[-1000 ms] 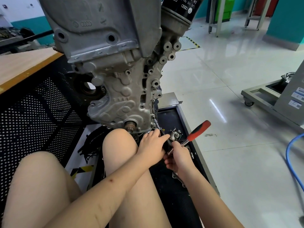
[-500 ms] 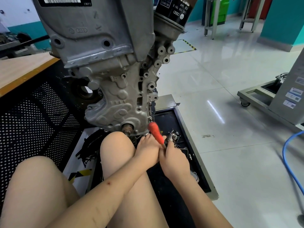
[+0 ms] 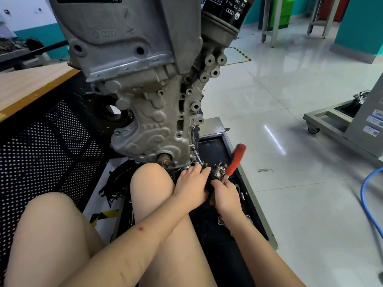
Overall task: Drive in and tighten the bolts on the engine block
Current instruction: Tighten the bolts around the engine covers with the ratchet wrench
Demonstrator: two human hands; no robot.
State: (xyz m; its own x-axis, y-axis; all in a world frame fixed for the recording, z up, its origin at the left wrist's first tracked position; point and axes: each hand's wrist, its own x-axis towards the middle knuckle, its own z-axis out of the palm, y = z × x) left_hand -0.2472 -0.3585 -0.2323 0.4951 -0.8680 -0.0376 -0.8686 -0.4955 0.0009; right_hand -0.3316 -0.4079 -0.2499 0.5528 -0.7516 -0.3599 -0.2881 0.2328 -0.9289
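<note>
Hanging inverted over the person's knees, the grey engine block (image 3: 145, 96) fills the upper middle of the view, its lower front edge just above the right knee (image 3: 152, 183). At its bottom right corner a thin metal extension bar (image 3: 198, 159) runs from the casting down toward the hands; the bolt itself is too small to make out. The left hand (image 3: 191, 186) is curled closed around the near end of that bar, fingers pressed together. Touching it on the right, the right hand (image 3: 227, 196) is closed around the lower shaft of a ratchet wrench (image 3: 229, 168), whose red grip tilts up and to the right, slightly blurred. Beneath both hands lies a black tray (image 3: 215, 148) with a steel rim, holding small metal parts. A black oil filter (image 3: 226, 11) sits at the block's upper right, and a blue hose (image 3: 371, 204) curves across the glossy floor.
</note>
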